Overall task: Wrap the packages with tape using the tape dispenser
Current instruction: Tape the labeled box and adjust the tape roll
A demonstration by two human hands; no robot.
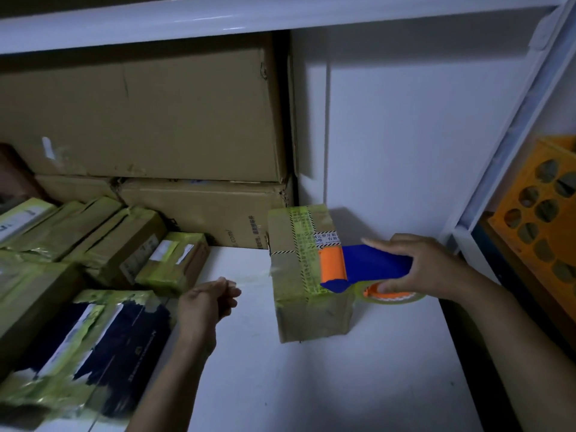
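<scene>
Clear tape (252, 280) runs left from the package (308, 319) on the white shelf (311, 388), pinched in my left hand (205, 302); my right hand (427, 266) clasps the tape dispenser (374, 263) against its right face. Mid-wrap, I judge: next, draw the dispenser round.

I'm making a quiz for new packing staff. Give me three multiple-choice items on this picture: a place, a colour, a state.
1. The tape dispenser is: A. against the upright box B. lying on the shelf C. hanging on a wall
2. The dispenser's body is: A. green B. blue C. black
3. The left hand is: A. pressed flat on the box B. holding scissors C. pinching a strip of clear tape
Answers: 1 A, the right hand holds it there; 2 B, blue beside an orange roller; 3 C, tape runs from its fingers to the box.
</scene>
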